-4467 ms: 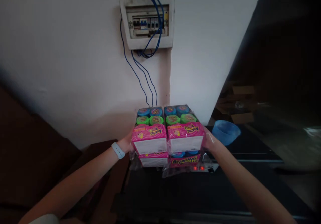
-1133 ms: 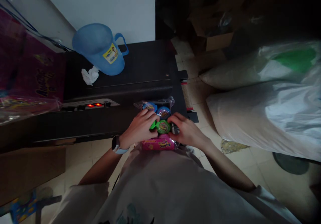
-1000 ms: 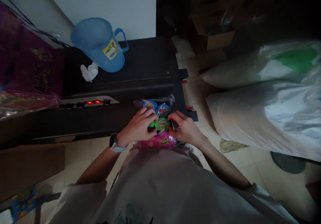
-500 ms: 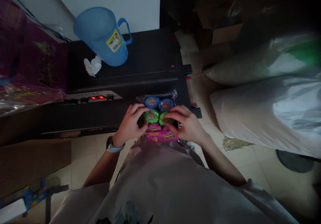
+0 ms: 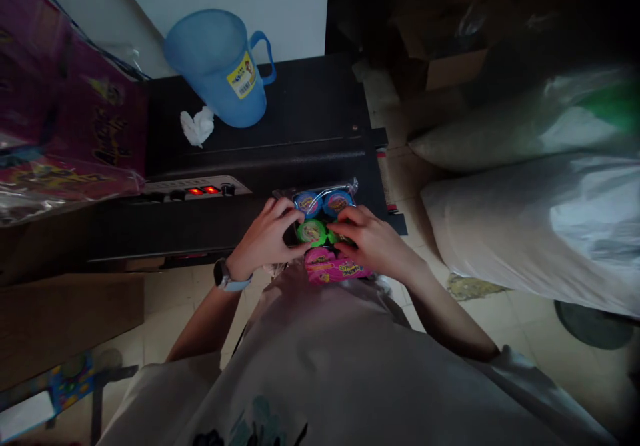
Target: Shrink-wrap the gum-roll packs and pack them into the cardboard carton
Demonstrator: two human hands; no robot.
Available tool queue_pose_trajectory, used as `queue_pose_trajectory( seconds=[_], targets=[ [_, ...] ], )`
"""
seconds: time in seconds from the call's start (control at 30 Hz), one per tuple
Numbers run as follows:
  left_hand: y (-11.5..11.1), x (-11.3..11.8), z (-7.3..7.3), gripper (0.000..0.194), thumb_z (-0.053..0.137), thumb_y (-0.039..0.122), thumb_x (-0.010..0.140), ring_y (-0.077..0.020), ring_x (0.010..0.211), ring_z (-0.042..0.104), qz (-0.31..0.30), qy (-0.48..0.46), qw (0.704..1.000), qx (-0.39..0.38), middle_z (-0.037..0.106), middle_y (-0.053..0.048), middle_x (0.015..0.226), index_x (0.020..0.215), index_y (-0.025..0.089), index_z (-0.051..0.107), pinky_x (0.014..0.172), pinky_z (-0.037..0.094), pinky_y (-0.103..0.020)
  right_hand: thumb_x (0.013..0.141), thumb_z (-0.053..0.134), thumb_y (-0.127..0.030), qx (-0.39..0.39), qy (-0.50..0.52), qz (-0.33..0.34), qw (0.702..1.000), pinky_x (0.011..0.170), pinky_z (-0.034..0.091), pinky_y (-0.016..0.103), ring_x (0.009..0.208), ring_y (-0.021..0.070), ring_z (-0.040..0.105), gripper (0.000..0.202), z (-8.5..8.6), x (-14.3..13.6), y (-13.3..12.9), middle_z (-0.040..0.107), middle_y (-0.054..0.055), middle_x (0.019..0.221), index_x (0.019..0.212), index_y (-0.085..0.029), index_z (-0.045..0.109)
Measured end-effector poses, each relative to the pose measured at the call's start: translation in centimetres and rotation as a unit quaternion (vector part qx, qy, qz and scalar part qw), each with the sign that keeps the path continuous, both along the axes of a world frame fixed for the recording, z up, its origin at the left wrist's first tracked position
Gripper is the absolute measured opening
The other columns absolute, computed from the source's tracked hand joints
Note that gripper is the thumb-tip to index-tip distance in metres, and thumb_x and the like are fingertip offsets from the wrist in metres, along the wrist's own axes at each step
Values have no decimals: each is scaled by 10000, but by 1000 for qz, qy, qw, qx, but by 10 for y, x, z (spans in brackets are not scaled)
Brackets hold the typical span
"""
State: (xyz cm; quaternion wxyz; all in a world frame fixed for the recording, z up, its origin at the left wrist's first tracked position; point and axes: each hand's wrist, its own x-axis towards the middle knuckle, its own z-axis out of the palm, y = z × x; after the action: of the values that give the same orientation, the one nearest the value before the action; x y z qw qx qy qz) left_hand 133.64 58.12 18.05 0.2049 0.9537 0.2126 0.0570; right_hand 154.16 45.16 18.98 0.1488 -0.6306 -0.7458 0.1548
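A pink box (image 5: 334,272) in clear plastic wrap (image 5: 340,186) lies at the near edge of the black machine. It holds round containers: two blue ones (image 5: 307,203) at the back, two green ones (image 5: 311,233) in the middle and pink ones (image 5: 319,255) in front. My left hand (image 5: 270,233) grips the left green container between thumb and fingers. From the other side, my right hand (image 5: 367,239) closes on the right green container, covering most of it.
On the black machine (image 5: 310,106) stand a blue pitcher (image 5: 220,66) and crumpled white tissue (image 5: 198,127). Pink packages (image 5: 75,99) are at the left. Large white sacks (image 5: 500,226) lie at the right, and a cardboard box (image 5: 75,313) sits lower left.
The view has shifted, so the machine and pitcher appear farther right. My left fingers have closed nearer the left green container, and the pink containers show more.
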Motion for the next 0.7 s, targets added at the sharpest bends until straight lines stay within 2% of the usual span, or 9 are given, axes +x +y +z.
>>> queue_pose_trajectory(
  seconds=[0.07,0.13,0.27,0.43,0.5,0.63,0.7],
  targets=[
    [-1,-2,-3,329,689,466,782,-221,953,478,7,-14,1000,-10,520,-60,1009,888,174,579,872,445,-368,819,670,-179,-9,-38,-6,999,682,520,318,1019,251,564,222,1,-4,3,599,80,1045,1040,-182,687],
    [-3,-6,-8,316,668,458,815,-216,970,495,20,-37,999,-21,532,-59,1026,921,175,577,881,445,-357,794,688,-183,-8,-46,-33,998,633,496,299,997,255,575,192,-2,-10,6,616,77,1024,986,-175,687],
    [-10,-11,-19,359,628,404,870,-215,1030,519,36,-88,994,-59,558,-72,1085,1125,165,548,908,443,-344,815,683,-221,26,14,-95,995,681,494,300,934,220,585,164,-14,-12,7,640,50,947,975,-184,683],
    [-14,-9,-30,306,693,397,827,-189,920,536,69,-148,984,-64,567,-41,956,998,177,564,820,455,-309,795,739,-334,34,47,-83,995,724,505,322,937,223,580,254,-16,-10,3,637,52,970,1009,-204,700],
    [-13,-8,-32,312,700,396,817,-196,924,535,68,-151,984,-70,565,-46,963,991,181,556,821,452,-317,786,730,-287,42,47,-111,992,728,506,328,926,230,581,200,-15,-14,4,643,48,938,965,-202,711],
    [-13,-7,-32,401,663,361,842,-213,977,537,59,-145,982,-104,570,-67,1034,1170,190,507,864,445,-342,754,696,-206,48,59,-168,983,702,502,333,885,237,580,131,-16,-23,7,648,37,870,884,-196,711],
    [-13,-7,-31,362,659,349,842,-209,954,533,67,-150,980,-113,569,-61,1009,1137,192,519,852,442,-341,739,690,-193,56,72,-194,977,692,501,337,871,240,577,134,-19,-27,7,649,32,856,873,-199,705]
  ],
)
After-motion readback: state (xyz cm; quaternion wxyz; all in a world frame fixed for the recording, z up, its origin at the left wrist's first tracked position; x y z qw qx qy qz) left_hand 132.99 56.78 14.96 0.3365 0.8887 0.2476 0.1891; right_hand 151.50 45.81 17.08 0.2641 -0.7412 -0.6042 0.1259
